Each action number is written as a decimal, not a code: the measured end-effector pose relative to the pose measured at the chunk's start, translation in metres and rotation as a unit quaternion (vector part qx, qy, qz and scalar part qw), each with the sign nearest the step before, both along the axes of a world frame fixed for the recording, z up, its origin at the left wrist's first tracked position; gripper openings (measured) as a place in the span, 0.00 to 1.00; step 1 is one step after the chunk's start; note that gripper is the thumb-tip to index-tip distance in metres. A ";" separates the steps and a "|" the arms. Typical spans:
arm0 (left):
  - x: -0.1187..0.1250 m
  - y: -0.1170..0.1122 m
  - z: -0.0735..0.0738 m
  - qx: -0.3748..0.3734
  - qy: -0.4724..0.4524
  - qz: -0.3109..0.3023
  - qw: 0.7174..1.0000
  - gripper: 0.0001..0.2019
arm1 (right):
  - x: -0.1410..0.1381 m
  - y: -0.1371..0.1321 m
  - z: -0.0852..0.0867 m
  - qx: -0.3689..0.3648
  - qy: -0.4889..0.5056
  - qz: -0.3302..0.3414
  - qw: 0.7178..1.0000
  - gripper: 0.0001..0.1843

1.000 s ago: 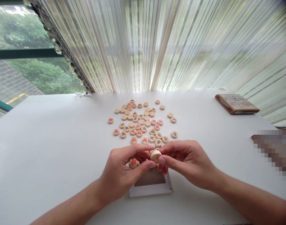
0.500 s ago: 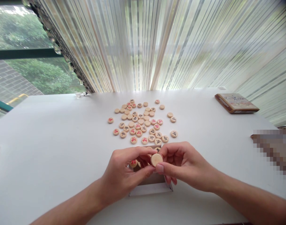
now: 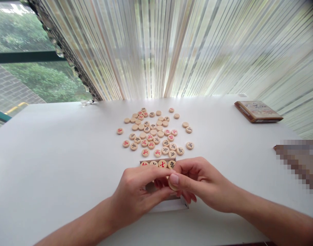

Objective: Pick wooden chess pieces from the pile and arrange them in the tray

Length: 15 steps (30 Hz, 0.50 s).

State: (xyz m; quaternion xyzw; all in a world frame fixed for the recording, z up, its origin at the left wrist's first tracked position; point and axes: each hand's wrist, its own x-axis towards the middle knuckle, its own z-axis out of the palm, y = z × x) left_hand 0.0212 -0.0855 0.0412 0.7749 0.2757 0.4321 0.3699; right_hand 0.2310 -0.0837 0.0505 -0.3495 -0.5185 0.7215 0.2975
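Note:
Both my hands meet over a small open cardboard box [image 3: 169, 205] at the near middle of the white table [image 3: 56, 164]. My left hand [image 3: 138, 194] and my right hand [image 3: 197, 182] pinch one round wooden chess piece [image 3: 172, 186] between their fingertips, low inside the box. A row of pieces [image 3: 158, 164] with red and black characters lies along the box's far edge. Beyond it, several more round pieces [image 3: 156, 131] are scattered on the table, some face up, some blank side up.
A flat brown box [image 3: 258, 111] lies at the far right of the table. A blurred-out patch [image 3: 298, 160] sits at the right edge. Striped curtains [image 3: 187, 48] hang behind the table, and a window [image 3: 23, 68] shows trees at left.
Both hands have lowered the pinched piece from above the box down into it. The row of pieces at the box's far edge has come into sight.

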 end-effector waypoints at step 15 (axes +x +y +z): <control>0.000 0.000 0.002 -0.025 -0.035 0.055 0.998 0.11 | 0.002 -0.001 0.003 -0.011 0.007 0.015 1.000 0.21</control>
